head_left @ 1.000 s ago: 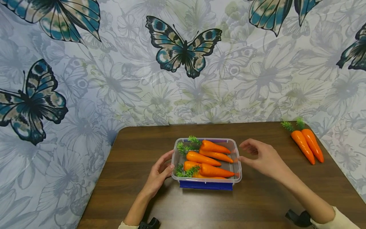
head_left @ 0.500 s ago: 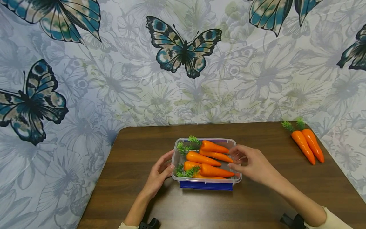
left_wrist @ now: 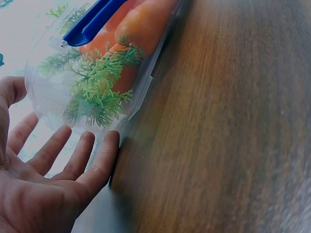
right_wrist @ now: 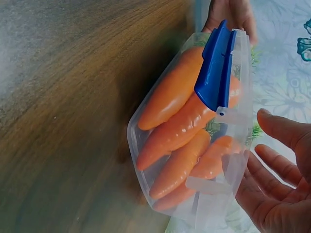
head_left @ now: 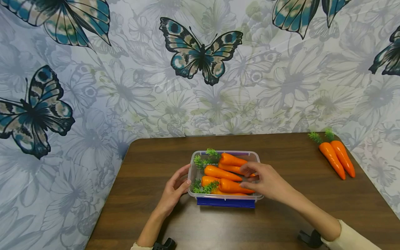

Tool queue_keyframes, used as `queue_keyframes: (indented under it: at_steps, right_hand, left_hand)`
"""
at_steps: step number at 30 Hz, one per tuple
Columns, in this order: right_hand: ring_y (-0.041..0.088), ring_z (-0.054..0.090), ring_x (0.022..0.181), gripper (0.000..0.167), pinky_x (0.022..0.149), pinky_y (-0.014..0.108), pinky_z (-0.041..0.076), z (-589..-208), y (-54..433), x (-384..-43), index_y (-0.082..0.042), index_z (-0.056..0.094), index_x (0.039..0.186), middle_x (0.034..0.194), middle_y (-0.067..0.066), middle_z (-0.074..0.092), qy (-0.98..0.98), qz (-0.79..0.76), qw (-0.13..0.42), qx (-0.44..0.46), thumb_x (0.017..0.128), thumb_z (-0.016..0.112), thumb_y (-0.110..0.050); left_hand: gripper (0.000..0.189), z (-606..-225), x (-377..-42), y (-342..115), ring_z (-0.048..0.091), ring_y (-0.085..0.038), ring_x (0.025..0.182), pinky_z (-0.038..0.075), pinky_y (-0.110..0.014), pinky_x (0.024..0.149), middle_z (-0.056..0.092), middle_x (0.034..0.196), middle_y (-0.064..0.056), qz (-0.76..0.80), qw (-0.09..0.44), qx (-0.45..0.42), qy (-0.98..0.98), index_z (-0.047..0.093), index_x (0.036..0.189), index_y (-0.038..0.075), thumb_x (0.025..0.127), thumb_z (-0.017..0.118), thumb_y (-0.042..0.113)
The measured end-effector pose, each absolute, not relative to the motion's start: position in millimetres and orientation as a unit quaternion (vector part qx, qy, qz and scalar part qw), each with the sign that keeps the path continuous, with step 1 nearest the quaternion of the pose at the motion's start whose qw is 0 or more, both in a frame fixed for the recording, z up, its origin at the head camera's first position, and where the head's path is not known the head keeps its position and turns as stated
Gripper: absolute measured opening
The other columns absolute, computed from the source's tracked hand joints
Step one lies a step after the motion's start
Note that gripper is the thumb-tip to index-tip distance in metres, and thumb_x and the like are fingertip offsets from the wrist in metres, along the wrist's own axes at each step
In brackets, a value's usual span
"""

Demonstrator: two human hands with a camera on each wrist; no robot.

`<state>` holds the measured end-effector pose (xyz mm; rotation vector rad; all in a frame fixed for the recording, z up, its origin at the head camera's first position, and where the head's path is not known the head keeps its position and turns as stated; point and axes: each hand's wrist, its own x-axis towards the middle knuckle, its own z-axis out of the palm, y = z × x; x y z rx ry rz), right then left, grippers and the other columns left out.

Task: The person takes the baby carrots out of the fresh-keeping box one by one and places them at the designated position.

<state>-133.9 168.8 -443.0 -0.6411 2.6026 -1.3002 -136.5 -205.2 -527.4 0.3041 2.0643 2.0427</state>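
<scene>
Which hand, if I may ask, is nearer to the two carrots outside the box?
The right hand: it is over the right end of the box, left of the two carrots. The left hand is at the box's left end, farther from them.

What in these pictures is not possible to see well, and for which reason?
Head view: right ends of the two upper carrots, partly covered by the right hand.
Head view: both sleeves, cut off by the bottom edge.
Left wrist view: far end of the box, cut off by the top edge.
Right wrist view: much of the left hand, beyond the top edge.
</scene>
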Motion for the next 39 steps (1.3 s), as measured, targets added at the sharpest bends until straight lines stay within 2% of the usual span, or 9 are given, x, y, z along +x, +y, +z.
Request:
queue_keyframes:
  at_steps: [7,15,21,26,33,39]
  right_hand:
    - [0.028,0.075,0.106,0.037,0.09,0.042,0.066,-449,159,-140,-0.013,0.072,0.126,0.125,0.013,0.076,0.867,-0.428,0.11,-0.228,0.093,0.086,-0.023]
    - [0.022,0.067,0.089,0.045,0.076,0.027,0.058,-452,147,-147,-0.01,0.075,0.13,0.122,0.006,0.078,0.892,-0.358,0.107,-0.257,0.091,0.088,-0.029]
    - [0.019,0.073,0.1,0.048,0.088,0.035,0.064,-456,141,-151,-0.01,0.075,0.13,0.123,0.002,0.079,0.891,-0.346,0.126,-0.267,0.089,0.09,-0.03]
    - [0.021,0.073,0.109,0.049,0.095,0.042,0.063,-456,139,-154,-0.013,0.074,0.131,0.126,0.002,0.077,0.888,-0.344,0.149,-0.265,0.089,0.09,-0.031]
    - [0.017,0.072,0.111,0.046,0.098,0.041,0.061,-459,135,-156,-0.02,0.074,0.131,0.127,-0.005,0.077,0.9,-0.304,0.157,-0.272,0.089,0.09,-0.029]
    - [0.018,0.07,0.111,0.047,0.099,0.045,0.059,-460,133,-155,-0.02,0.072,0.133,0.133,-0.002,0.076,0.906,-0.275,0.148,-0.288,0.09,0.089,-0.028]
  left_hand:
    - [0.058,-529,-137,-207,0.056,-0.048,0.141,0.064,-0.034,0.098,0.046,0.164,-0.019,0.698,0.109,0.108,0.7,0.043,0.165,0.023,0.11,0.061,0.016]
    - [0.058,-531,-138,-207,0.057,-0.048,0.141,0.064,-0.034,0.097,0.047,0.163,-0.02,0.7,0.108,0.108,0.698,0.043,0.164,0.021,0.11,0.062,0.014]
    - [0.058,-532,-138,-207,0.055,-0.05,0.142,0.064,-0.034,0.098,0.046,0.164,-0.021,0.698,0.109,0.106,0.699,0.043,0.165,0.021,0.11,0.061,0.015]
    - [0.058,-529,-137,-206,0.055,-0.05,0.142,0.064,-0.033,0.097,0.047,0.164,-0.019,0.701,0.11,0.103,0.697,0.043,0.164,0.023,0.11,0.062,0.015]
    - [0.058,-528,-136,-206,0.055,-0.05,0.142,0.064,-0.033,0.097,0.046,0.165,-0.019,0.699,0.106,0.104,0.699,0.043,0.165,0.022,0.11,0.062,0.016]
    - [0.058,-528,-136,-206,0.055,-0.05,0.142,0.064,-0.034,0.098,0.046,0.165,-0.019,0.697,0.108,0.104,0.701,0.043,0.164,0.022,0.11,0.062,0.016]
